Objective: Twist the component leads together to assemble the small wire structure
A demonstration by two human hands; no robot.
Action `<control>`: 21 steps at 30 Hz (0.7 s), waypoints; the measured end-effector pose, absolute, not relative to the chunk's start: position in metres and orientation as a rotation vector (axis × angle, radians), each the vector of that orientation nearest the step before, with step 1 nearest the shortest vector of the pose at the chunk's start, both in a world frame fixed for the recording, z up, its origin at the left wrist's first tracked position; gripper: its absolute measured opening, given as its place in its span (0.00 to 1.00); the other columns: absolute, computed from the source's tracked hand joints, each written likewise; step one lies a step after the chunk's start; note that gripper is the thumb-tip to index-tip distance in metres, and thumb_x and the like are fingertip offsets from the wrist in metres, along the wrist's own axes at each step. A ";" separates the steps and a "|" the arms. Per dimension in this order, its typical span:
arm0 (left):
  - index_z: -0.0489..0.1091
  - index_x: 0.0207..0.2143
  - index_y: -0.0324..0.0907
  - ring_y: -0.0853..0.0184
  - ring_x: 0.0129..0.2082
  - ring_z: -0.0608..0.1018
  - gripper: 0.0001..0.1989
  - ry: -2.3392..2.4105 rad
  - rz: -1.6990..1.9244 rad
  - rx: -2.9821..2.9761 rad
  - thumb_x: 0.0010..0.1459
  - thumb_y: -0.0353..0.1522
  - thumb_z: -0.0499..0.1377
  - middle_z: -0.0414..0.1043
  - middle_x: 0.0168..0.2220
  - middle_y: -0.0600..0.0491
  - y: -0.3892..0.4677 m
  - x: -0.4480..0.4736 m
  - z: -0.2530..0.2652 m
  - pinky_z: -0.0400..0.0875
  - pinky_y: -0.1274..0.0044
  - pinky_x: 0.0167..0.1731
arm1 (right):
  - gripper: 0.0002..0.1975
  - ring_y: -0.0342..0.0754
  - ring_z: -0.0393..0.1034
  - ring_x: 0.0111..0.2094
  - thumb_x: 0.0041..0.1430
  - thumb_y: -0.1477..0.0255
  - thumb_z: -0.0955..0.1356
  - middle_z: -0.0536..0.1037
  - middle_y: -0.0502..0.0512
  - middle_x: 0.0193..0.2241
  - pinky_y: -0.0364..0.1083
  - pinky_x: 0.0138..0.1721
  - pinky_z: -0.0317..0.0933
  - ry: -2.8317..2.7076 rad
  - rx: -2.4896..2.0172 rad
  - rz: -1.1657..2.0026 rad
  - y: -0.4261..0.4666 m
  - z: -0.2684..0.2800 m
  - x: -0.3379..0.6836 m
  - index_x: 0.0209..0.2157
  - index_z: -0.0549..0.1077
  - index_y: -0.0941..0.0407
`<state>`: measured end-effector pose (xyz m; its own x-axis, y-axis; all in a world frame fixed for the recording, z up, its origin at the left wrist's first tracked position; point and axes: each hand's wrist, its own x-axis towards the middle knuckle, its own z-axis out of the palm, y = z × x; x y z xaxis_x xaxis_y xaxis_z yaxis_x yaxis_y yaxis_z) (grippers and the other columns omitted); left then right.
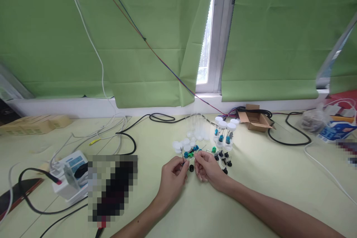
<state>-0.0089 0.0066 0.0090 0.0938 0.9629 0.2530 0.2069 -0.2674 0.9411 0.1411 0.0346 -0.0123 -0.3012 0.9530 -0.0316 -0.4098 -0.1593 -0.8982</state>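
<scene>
My left hand (173, 174) is closed, thumb and fingers pinching a small black piece with a thin metal pin (182, 153) standing up from it. Beside it, my right hand (208, 166) has its fingertips pressed together; what lies between them is too small to make out. A black knob-like piece (191, 168) rests on the table between the hands. Just beyond the fingers lie blue pieces (186, 154), green pieces (214, 149) and white caps (186, 143). Several black pieces with thin pins (229, 163) are scattered right of my right hand.
Behind the loose pieces stand clear tubes (199, 128) and white-capped tubes (221, 135) with blue pieces inside. An open cardboard box (257, 121) sits at the back right. Cables (134, 143) and a white power strip (71, 178) occupy the left. A blue-and-white package (336, 131) is far right.
</scene>
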 end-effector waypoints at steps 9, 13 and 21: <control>0.72 0.30 0.40 0.72 0.17 0.69 0.12 1.213 1.207 1.674 0.59 0.39 0.57 0.67 0.23 0.56 0.006 -0.009 0.006 0.63 0.81 0.18 | 0.22 0.38 0.58 0.06 0.50 0.53 0.71 0.68 0.45 0.08 0.34 0.05 0.41 -1.003 -0.854 1.719 0.034 -0.010 0.142 0.21 0.63 0.56; 0.72 0.28 0.40 0.72 0.18 0.69 0.12 1.203 1.221 1.729 0.58 0.39 0.58 0.67 0.24 0.55 0.006 -0.010 0.008 0.64 0.81 0.19 | 0.22 0.38 0.57 0.06 0.49 0.54 0.72 0.68 0.45 0.08 0.34 0.05 0.41 -1.002 -0.850 1.711 0.033 -0.008 0.141 0.21 0.62 0.56; 0.71 0.29 0.40 0.72 0.16 0.68 0.12 1.182 1.215 1.516 0.57 0.40 0.59 0.65 0.18 0.58 0.008 -0.008 0.014 0.63 0.81 0.17 | 0.19 0.38 0.61 0.10 0.52 0.56 0.73 0.71 0.44 0.15 0.35 0.09 0.49 -0.949 -0.657 1.720 0.035 -0.008 0.146 0.32 0.67 0.56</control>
<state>-0.0081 0.0075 0.0142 0.0850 0.9781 0.1898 0.1634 -0.2016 0.9657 0.1458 0.0349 -0.0082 -0.3307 0.9436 0.0126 -0.5136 -0.1688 -0.8412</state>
